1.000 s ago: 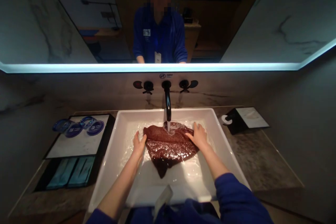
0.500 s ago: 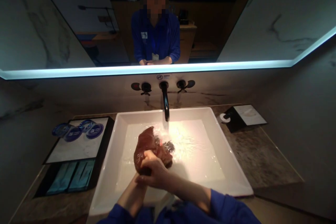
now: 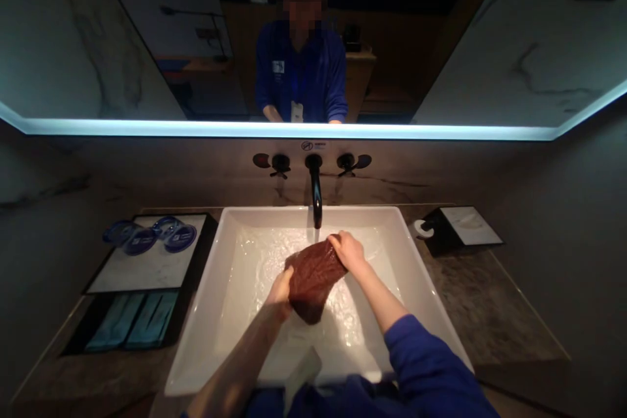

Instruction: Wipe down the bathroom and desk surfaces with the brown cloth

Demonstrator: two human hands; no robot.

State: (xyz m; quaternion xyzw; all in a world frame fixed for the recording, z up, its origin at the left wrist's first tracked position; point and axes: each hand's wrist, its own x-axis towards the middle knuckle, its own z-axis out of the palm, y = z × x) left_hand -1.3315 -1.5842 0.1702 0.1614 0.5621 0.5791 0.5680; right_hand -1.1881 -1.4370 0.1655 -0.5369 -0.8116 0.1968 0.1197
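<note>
The left hand (image 3: 280, 290) pinches the near end of the wet brown cloth (image 3: 311, 277), the right hand (image 3: 347, 251) its far end. Keep both grips tight (cloth low over the sink (image 3: 215, 313)), just under the tap (image 3: 316, 199) beyond.

wet brown cloth (image 3: 311, 277), glossy white ceramic sink (image 3: 215, 274), matt black tap (image 3: 316, 189).

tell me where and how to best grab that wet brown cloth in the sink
Probably by its two ends, from above. The brown cloth is bunched into a long slanted roll in the sink below the faucet. The right hand grips the far upper end and the left hand the near lower end, which suits holding or twisting a soaked, limp roll.
</note>
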